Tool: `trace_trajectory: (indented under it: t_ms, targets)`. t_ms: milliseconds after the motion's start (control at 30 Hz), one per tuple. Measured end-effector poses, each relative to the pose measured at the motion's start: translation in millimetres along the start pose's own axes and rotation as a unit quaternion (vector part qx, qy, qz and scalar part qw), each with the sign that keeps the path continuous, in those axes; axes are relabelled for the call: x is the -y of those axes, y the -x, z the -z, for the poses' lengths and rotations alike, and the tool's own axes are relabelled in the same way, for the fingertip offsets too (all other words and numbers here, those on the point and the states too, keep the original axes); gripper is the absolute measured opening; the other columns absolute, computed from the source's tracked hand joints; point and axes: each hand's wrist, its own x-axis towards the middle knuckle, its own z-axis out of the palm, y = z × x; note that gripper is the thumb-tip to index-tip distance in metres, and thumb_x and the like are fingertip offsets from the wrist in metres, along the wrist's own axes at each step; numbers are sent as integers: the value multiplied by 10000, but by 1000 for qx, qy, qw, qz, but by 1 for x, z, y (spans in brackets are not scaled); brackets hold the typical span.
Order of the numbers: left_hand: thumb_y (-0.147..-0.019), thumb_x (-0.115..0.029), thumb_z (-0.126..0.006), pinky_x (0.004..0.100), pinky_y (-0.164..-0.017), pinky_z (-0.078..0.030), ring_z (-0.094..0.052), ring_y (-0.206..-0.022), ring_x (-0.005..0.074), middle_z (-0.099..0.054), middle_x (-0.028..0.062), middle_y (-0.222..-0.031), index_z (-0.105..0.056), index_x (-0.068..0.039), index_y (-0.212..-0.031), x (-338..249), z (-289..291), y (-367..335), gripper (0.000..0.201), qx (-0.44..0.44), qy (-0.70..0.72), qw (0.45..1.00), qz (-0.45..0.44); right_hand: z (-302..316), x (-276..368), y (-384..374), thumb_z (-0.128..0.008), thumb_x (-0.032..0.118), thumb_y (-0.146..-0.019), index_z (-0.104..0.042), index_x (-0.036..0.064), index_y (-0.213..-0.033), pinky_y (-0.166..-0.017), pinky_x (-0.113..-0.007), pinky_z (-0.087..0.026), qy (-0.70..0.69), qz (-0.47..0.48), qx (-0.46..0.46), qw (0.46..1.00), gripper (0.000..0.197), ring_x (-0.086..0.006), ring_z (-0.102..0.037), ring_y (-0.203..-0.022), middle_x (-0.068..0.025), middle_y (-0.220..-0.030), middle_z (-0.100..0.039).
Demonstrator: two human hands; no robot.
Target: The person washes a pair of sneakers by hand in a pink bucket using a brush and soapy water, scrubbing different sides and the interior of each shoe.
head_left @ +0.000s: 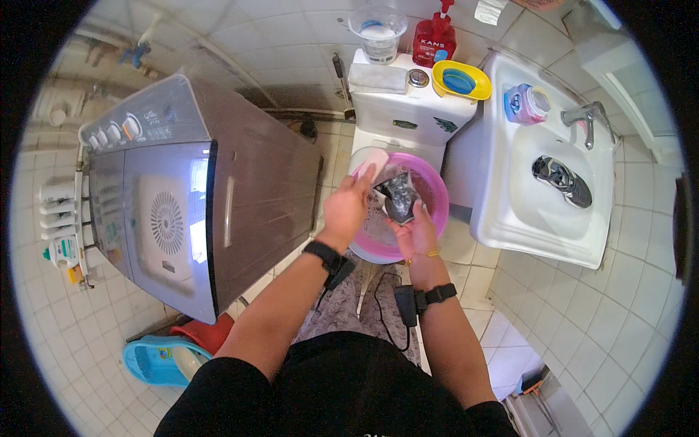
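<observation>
Over the pink basin [441,191], my left hand [345,211] is closed round a pale pink brush [374,167] with a long rounded back; its bristles do not show. A wet black-and-grey shoe [400,195], streaked with white suds, is in my right hand [418,231], whose fingers wrap its lower end. Brush and shoe are side by side, the brush to the left. Murky, foamy water lies in the basin beneath them. Another dark shoe [562,182] with a pale sole edge rests in the white sink [528,226] at the right.
Behind the basin stands a toilet tank [408,109] bearing a clear tub [378,36], a red pump bottle [435,40] and a yellow-and-blue dish [461,80]. A pink-and-blue jar [527,104] sits near the faucet [588,116]. Left is a washing machine [255,160]; blue tubs [156,362] lie lower left.
</observation>
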Motion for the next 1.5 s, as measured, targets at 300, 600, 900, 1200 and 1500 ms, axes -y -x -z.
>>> trace_trajectory:
  t_ms: [300, 600, 900, 1200, 1500]
  targets:
    - [-924, -103, -575, 446, -581, -539, -646, -674, 339, -614, 121, -919, -445, -360, -1501, -28, -13, 41, 645, 69, 80, 993, -48, -4, 18, 1, -620, 105, -989, -523, 73, -1313, -866, -504, -573, -15, 16, 15, 1000, 339, -272, -657, -1076, -99, -1203, -653]
    - [-942, -91, -528, 472, -586, -529, -643, -701, 354, -620, 152, -934, -470, -317, -1488, -39, -22, 43, 594, 5, 128, 991, -50, -4, 25, 10, -648, 180, -983, -527, 77, -1309, -808, -419, -605, -54, 29, -39, 997, 363, -269, -662, -1066, -102, -1186, -658]
    - [-930, -143, -568, 480, -617, -554, -668, -691, 368, -668, 191, -848, -580, -268, -1398, -17, -13, 12, 485, 43, 114, 992, 25, -4, 32, 21, -676, 229, -966, -556, 75, -1287, -752, -427, -596, 1, -24, -50, 998, 376, -253, -674, -1000, -94, -1143, -680]
    - [-944, -141, -584, 429, -665, -560, -684, -748, 353, -704, 176, -931, -621, -335, -1353, -17, 14, 15, 454, 140, 99, 984, -55, 6, 36, 26, -732, 237, -921, -556, 90, -1273, -736, -407, -618, 57, -53, -50, 996, 420, -228, -688, -971, -84, -1125, -682]
    - [-1001, -237, -565, 415, -723, -543, -676, -826, 369, -698, 185, -1003, -586, -340, -1384, -19, 18, -3, 398, 216, 178, 958, -68, 2, 41, 43, -691, 209, -951, -533, 38, -1293, -761, -421, -630, 73, -56, 3, 996, 413, -257, -685, -994, -130, -1155, -668]
